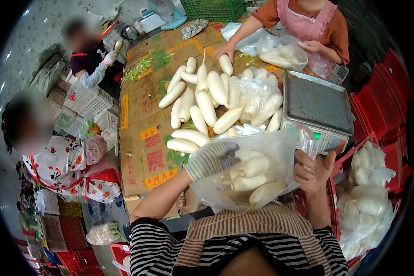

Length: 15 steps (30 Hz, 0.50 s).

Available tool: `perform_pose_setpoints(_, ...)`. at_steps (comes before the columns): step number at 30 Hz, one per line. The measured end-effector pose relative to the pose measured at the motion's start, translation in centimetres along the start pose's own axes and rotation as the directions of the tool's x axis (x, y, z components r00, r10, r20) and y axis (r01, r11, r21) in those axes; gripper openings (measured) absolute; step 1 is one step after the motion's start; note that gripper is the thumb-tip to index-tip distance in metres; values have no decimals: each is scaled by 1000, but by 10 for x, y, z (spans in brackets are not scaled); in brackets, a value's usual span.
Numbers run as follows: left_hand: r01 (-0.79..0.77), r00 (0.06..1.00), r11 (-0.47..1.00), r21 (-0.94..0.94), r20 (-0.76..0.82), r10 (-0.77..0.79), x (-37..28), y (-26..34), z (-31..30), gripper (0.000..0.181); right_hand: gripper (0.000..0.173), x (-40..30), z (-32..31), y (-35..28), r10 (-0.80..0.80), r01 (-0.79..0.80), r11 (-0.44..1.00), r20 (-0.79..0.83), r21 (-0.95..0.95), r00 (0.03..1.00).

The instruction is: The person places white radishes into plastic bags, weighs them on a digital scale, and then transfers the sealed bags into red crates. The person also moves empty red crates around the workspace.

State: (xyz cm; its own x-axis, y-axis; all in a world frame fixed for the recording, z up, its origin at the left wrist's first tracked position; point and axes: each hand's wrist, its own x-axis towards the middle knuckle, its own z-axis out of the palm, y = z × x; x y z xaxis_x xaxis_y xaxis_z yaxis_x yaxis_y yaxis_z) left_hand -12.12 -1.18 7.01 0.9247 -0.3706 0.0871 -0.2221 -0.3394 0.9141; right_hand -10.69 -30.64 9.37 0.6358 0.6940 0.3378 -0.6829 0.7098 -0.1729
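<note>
A clear plastic bag of white radishes (250, 172) hangs between my hands at the near edge of the cardboard-covered table (138, 138). My left hand (212, 160), in a striped grey glove, lies against the bag's left side; whether its fingers pinch the plastic cannot be told. My bare right hand (312, 169) grips the bag's upper right corner, with the thumb and a finger apart. Beyond the bag lies a pile of loose white radishes (203, 103). Another bag of radishes (257, 96) rests at the pile's right, beside a digital scale (317, 103) with a bare metal pan.
Across the table, a co-worker in a pink apron (305, 20) touches a radish and holds a bag. Two people are at the left. A red crate with bagged radishes (365, 200) stands at my right. A wooden handle (134, 197) lies at the near left edge.
</note>
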Motion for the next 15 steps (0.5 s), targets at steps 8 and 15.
perform_pose_setpoints(8, 331, 673, 936, 121, -726, -144, 159, -127, -139, 27, 76, 7, -16, 5, -22, 19, 999, -95, -28, 995)
perform_pose_setpoints(15, 738, 528, 663, 126, -720, -451, 213, -170, -154, 55, 94, 14, -27, 10, 9, -15, 999, -176, -31, 984)
